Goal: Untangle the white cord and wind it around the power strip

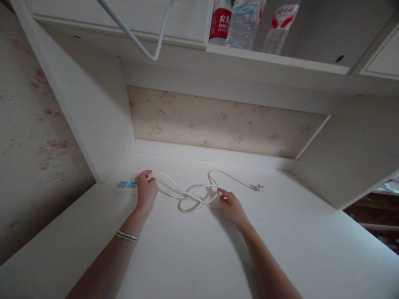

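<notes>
A white extension cord [202, 202] lies in loose crossing loops on the white desktop. At its left end is a white power strip [122, 184] with blue socket faces, partly hidden by my left hand. My left hand [146, 191] is closed, thumb and forefinger pinching the cord just right of the strip. Over the right side of the loops, my right hand [231, 206] pinches another stretch of the cord between its fingertips. Beyond that hand, the cord curves away to its plug [257, 187], which rests on the desktop with its prongs pointing right.
White side panels and a floral wallpaper back [199, 120] enclose the desktop [193, 257]. On the shelf above stand a red-labelled bottle [220, 23] and two clear bottles. A pale bent tube [134, 37] hangs at the top left.
</notes>
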`<state>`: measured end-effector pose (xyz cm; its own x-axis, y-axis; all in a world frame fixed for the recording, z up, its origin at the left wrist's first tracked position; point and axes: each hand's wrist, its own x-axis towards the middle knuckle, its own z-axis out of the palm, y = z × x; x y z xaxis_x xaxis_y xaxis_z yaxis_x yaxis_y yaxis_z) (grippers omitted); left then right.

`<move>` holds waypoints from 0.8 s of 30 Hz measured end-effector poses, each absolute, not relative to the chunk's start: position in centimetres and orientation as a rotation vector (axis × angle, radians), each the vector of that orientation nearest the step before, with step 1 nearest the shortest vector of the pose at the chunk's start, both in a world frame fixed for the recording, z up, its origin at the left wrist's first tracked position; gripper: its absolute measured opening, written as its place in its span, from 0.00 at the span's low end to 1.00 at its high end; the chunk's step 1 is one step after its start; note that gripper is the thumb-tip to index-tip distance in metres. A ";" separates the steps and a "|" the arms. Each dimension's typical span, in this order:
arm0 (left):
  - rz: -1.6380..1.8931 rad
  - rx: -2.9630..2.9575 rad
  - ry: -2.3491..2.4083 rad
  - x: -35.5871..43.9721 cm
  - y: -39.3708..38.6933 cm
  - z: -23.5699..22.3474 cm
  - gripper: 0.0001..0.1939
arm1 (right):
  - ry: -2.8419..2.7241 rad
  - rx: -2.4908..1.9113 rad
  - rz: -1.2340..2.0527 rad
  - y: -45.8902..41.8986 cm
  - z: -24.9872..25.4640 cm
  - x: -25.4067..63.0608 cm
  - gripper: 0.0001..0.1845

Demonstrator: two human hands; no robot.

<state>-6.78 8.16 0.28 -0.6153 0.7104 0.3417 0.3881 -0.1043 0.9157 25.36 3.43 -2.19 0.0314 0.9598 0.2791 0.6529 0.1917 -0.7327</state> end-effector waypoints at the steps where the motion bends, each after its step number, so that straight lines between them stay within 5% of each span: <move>1: 1.792 1.288 1.939 -6.7 8.0 0.5 0.17 | -1.744 -1.556 0.465 3.4 -2.3 25.3 0.22; 11: 1.644 2.163 2.125 -3.1 3.5 3.3 0.31 | -1.901 -1.629 0.361 3.2 -2.5 24.9 0.19; 19: 1.048 2.907 1.128 2.8 -1.2 3.0 0.20 | -1.806 -1.554 0.442 2.6 -1.0 24.1 0.14; 24: 0.896 2.775 1.199 5.2 -2.3 1.8 0.20 | -1.743 -1.437 0.480 2.2 -0.6 23.6 0.14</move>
<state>5.22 -2.32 1.76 0.5494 0.6661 0.5045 0.6726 -0.7107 0.2059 23.58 2.16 -0.57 -0.0257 0.9396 0.3413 0.6321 0.2798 -0.7227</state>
